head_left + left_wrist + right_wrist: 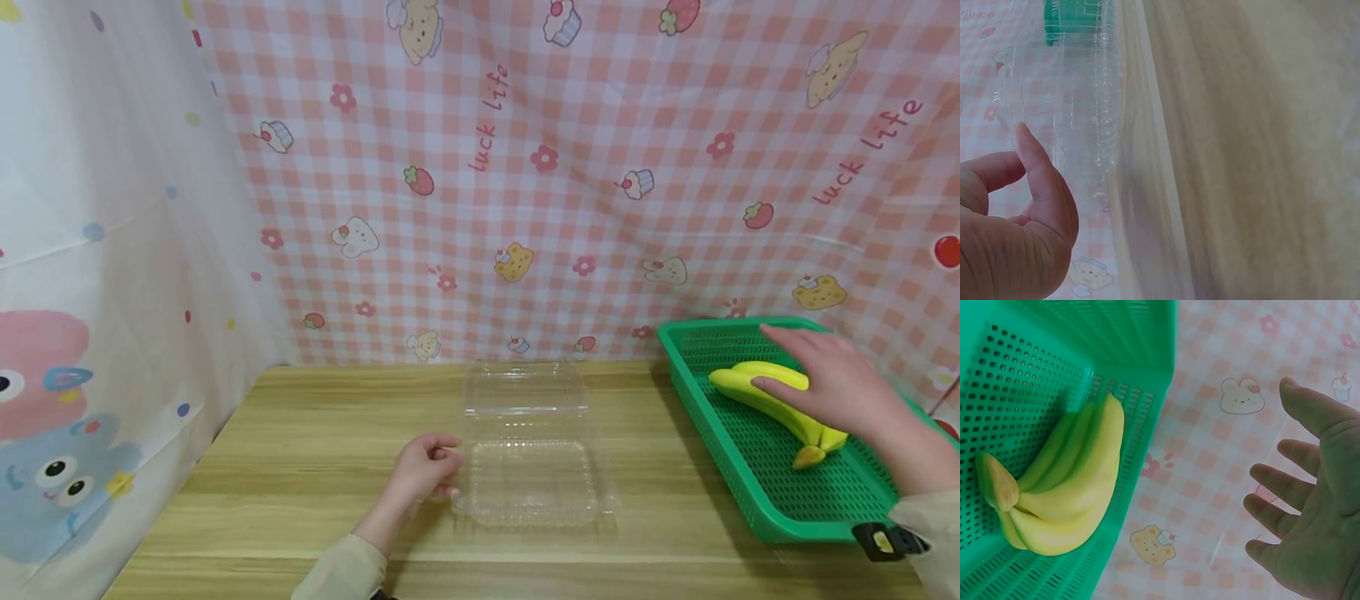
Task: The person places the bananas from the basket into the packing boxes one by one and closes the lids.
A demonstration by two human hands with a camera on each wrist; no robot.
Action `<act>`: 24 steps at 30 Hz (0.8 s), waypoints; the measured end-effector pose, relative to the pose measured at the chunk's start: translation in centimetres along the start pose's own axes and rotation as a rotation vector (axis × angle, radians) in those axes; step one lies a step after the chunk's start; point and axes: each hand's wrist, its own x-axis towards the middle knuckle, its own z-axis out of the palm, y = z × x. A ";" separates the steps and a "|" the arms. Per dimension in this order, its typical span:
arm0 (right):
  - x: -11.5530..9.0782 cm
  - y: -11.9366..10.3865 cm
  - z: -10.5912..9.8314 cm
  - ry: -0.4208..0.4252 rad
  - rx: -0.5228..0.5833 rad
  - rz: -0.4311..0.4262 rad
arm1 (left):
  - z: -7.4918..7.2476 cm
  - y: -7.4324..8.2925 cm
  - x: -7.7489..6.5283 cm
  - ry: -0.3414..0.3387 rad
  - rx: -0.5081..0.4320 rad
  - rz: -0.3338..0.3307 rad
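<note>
A clear plastic clamshell box (531, 479) lies on the table with its lid (525, 390) folded back toward the cloth. At the box's left edge, my left hand (423, 467) pinches the rim between thumb and fingers. In the left wrist view, the thumb and index finger (1038, 172) come together right at the thin plastic edge. Over the green basket (813, 531) on the right hovers my right hand (840, 383), fingers spread and holding nothing. Beneath it a bunch of yellow bananas (765, 402) rests inside the basket, stem end toward me. The right wrist view shows the bananas (1079, 494) apart from the fingers.
A wooden table (315, 450) bears the box and the basket. Behind it hangs a pink checked cloth (465, 217) with cartoon prints, and a white patterned curtain (150, 250) drapes along the left side. The basket's walls stand up around the bananas.
</note>
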 end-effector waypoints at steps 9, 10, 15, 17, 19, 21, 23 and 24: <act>0.8 0.9 -0.1 -0.052 -0.062 0.058 | -0.1 0.0 0.2 -0.013 0.009 -0.006; 0.9 1.0 -0.1 -0.059 -0.066 0.062 | -0.1 0.0 0.1 -0.014 0.009 -0.006; 1.2 1.3 -0.2 -0.087 -0.071 0.077 | 0.0 0.1 0.0 -0.011 0.004 -0.014; 1.3 1.4 -0.1 -0.100 -0.069 0.086 | 0.0 0.2 0.0 -0.012 0.003 -0.016; 1.5 1.6 -0.1 -0.116 -0.065 0.097 | 0.0 0.2 0.0 -0.013 0.004 -0.017; 1.6 1.8 0.0 -0.126 -0.057 0.101 | 0.0 0.2 0.0 -0.014 0.006 -0.015; 1.7 2.2 0.2 -0.133 -0.042 0.099 | 0.0 0.2 0.0 -0.016 0.006 -0.012; 1.7 2.4 0.3 -0.135 -0.036 0.098 | 0.0 0.2 0.0 -0.016 0.006 -0.011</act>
